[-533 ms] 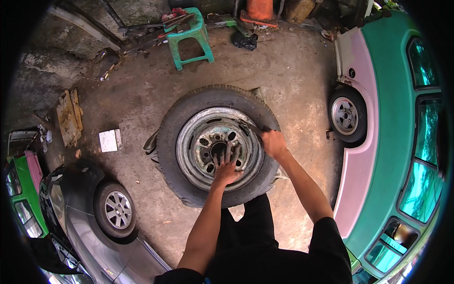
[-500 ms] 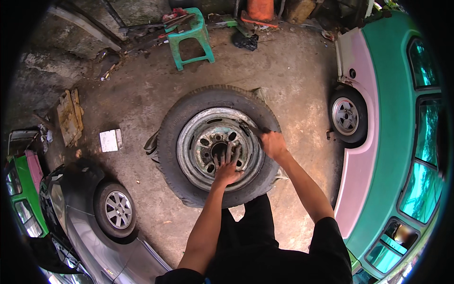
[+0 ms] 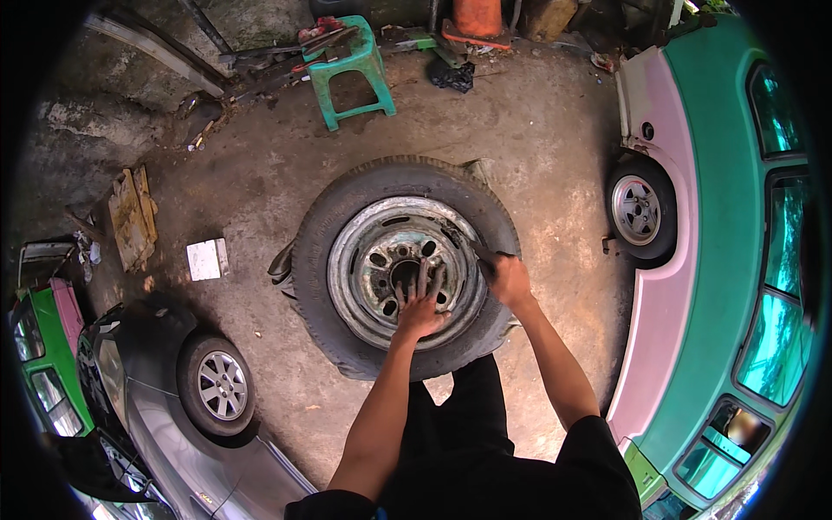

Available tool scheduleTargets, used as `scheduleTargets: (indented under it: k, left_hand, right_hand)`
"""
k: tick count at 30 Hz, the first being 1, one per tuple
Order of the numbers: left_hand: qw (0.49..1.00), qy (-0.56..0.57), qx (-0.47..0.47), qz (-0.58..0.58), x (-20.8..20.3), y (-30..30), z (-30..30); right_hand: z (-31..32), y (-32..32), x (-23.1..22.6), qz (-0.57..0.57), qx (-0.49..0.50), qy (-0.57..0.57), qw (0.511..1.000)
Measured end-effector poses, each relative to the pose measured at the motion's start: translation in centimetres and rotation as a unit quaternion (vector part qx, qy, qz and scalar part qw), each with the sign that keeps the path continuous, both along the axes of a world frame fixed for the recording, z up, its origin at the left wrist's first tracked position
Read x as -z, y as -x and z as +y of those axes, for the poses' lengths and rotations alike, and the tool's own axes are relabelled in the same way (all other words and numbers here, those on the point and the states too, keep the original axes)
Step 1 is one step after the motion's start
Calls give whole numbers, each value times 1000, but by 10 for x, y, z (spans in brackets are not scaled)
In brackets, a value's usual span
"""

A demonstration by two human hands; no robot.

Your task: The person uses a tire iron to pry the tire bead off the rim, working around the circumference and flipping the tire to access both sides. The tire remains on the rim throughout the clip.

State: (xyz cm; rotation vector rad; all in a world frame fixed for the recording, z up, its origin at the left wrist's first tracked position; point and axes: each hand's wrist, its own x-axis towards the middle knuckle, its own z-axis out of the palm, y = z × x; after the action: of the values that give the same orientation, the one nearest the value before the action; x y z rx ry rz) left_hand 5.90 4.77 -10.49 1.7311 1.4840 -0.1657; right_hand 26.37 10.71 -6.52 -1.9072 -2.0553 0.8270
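Note:
A worn black tyre point(image 3: 322, 286) mounted on a dirty, scuffed metal rim point(image 3: 345, 299) lies flat in front of me. My left hand point(image 3: 420, 310) rests on the hub of the rim with fingers spread, close to the dark centre hole. At the right side of the wheel, my right hand point(image 3: 509, 279) is closed around a dark, narrow hand tool point(image 3: 484, 252). Its front end points toward the rim's edge; its exact kind is unclear, and my fingers hide the rear part.
A green plastic stool point(image 3: 348, 65) with tools on top and an orange traffic cone point(image 3: 475, 24) stand at the back. A green and pink van point(image 3: 666, 286) is on the right, a grey car point(image 3: 178, 425) on the left. A white square piece point(image 3: 206, 259) lies on the concrete floor.
My right hand has drawn back slightly from the rim, and the tool's tip has moved outward to the right with it. The left hand stays on the hub.

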Motion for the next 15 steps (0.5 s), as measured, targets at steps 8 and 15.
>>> scheduleTargets:
  k: [8,15]
  left_hand:
    - [1000,-12,6,3,1,0,0]
    - [1000,-8,14,6,5,0,-2]
  right_hand:
    - [-9,6,10,30,19,22,999]
    - [-1,5,16,10,-16,15,1000]
